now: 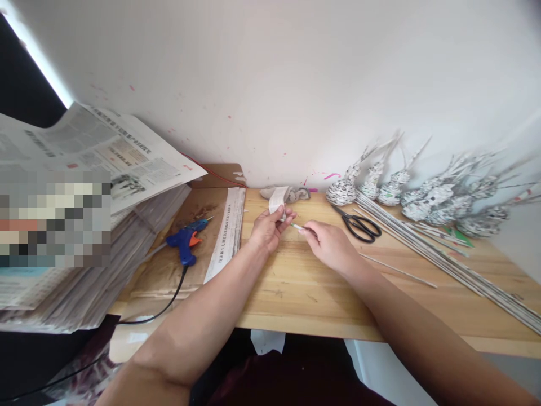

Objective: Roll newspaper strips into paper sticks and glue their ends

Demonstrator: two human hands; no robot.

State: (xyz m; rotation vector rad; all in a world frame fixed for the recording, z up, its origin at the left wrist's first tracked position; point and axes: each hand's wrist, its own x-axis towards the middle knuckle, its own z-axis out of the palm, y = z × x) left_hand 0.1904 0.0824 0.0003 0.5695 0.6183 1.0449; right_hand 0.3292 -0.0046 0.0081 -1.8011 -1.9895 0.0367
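Observation:
My left hand (270,228) is closed on a newspaper strip (278,198), whose free end curls up above the fingers. Close by on the right, my right hand (323,239) pinches a thin rolled paper stick (297,226). The stick's tip points at the left fingers, where the strip seems to narrow toward it; I cannot tell whether the two are joined. Both hands are held above the wooden table (296,299). Behind the left hand lies a crumpled grey cloth (298,193).
A blue glue gun (183,242) rests on stained cardboard (169,276) beside cut newspaper strips (228,234). Stacked newspapers (139,220) fill the left. Black scissors (361,226), long paper sticks (443,262) and several woven paper figures (389,189) are on the right. A wall closes the back.

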